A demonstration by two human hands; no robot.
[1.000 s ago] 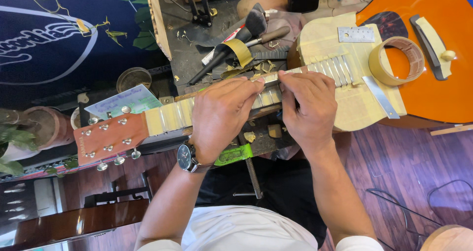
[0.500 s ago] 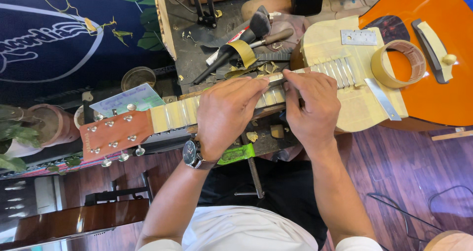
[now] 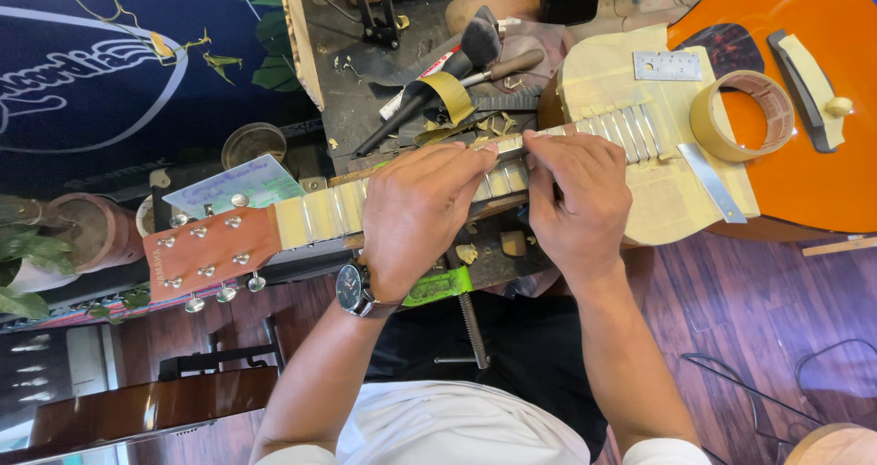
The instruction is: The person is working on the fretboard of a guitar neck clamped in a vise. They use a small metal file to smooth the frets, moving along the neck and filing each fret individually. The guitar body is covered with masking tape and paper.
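Both hands are staying bunched at the frame's centre on the acoustic guitar's taped neck (image 3: 315,216), barely shifting from a moment ago: the left hand (image 3: 416,214) is pressing down flat while the right hand (image 3: 574,200) is pinching something unseen at the fretboard edge.

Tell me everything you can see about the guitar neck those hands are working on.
The guitar neck lies flat across the workbench, running from a reddish-brown headstock with silver tuning pegs to the orange body. Its fretboard is covered in strips of pale masking tape, leaving thin metal frets bare between them. No strings show. The left hand rests on its middle, the right hand beside it nearer the body, fingertips meeting over the frets. Whether they hold a tool is hidden.
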